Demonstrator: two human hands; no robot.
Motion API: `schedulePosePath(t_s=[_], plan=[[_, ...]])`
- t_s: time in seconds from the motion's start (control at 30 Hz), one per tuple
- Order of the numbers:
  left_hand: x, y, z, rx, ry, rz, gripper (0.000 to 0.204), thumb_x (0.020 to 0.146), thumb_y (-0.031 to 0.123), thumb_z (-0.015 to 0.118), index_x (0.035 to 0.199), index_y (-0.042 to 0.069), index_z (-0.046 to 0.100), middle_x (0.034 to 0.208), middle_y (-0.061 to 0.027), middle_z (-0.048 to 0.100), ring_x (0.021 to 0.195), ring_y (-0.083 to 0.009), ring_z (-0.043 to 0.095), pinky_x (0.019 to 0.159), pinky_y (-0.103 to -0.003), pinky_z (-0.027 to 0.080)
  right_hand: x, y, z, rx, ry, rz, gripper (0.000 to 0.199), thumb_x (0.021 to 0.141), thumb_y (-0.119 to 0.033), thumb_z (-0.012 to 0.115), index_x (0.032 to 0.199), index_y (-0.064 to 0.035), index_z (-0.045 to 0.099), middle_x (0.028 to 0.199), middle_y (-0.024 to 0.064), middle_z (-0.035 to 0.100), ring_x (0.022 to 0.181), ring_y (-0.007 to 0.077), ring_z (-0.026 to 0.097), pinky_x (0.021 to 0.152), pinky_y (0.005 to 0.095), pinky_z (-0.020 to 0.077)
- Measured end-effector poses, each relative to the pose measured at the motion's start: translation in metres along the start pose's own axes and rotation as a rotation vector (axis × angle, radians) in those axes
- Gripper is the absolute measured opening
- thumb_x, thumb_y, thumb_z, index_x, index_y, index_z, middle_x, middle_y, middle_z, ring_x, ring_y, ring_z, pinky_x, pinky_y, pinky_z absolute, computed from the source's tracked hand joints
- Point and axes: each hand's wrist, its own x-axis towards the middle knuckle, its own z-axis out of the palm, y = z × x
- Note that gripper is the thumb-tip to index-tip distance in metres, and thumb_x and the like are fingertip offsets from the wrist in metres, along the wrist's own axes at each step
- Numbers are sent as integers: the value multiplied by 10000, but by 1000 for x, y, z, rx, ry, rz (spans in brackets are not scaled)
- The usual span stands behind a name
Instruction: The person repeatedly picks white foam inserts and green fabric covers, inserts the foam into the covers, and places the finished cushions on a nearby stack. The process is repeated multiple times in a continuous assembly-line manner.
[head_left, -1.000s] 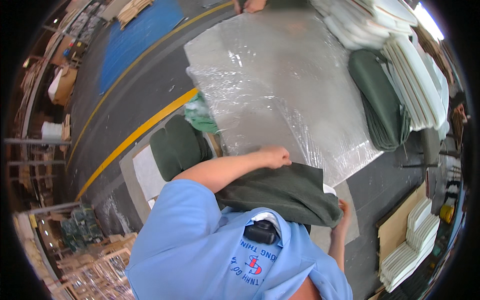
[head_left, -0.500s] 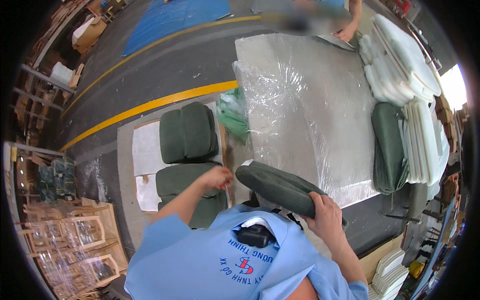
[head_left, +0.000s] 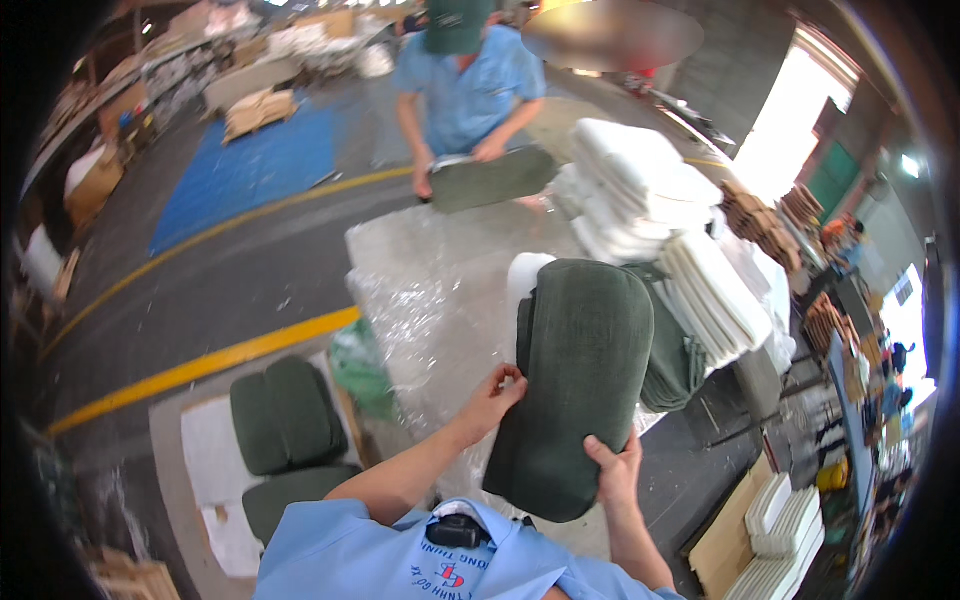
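Note:
A dark green fabric cushion (head_left: 592, 370), rounded at its far end, is held up in front of me over the near part of the table. White padding (head_left: 522, 283) shows past its upper left edge. My right hand (head_left: 614, 468) grips the lower right edge, thumb on the upper face and fingers underneath. At the left edge my left hand (head_left: 493, 402) has its fingertips pinched together against the fabric. Across the table, a person in blue (head_left: 465, 90) holds another green cushion piece (head_left: 492, 180) in both hands.
Clear plastic film covers the table (head_left: 440, 245). Stacked white pads (head_left: 625, 180) and folded green covers (head_left: 675, 355) stand on its right. Finished-looking green cushions (head_left: 285, 415) lie on a board at left. White curved pads (head_left: 785, 515) are stacked low at right.
The view has tilted up and shifted right. The cushion has swung from lying sideways to pointing away from me, its broad face showing. My left hand has come from beside it to its left edge.

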Motion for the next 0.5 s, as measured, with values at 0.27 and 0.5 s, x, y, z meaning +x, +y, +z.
schedulePosePath(t_s=[0.27, 0.5], plan=[[99, 3, 38, 344, -365, -134, 334, 1094, 335, 649, 1302, 84, 575, 1020, -28, 661, 922, -102, 608, 833, -263, 504, -60, 38, 12, 20, -258, 132, 604, 897, -51, 850, 1428, 9, 568, 1332, 127, 702, 1185, 229, 680, 1023, 399, 562], [59, -83, 31, 564, -928, -727, 413, 1116, 346, 590, 1378, 37, 669, 1287, -50, 715, 1159, -131, 657, 1017, -324, 526, -106, 64, -10, -74, -426, 290, 594, 976, -337, 816, 1415, 19, 633, 1361, 169, 705, 1250, 262, 657, 1064, 399, 542]])
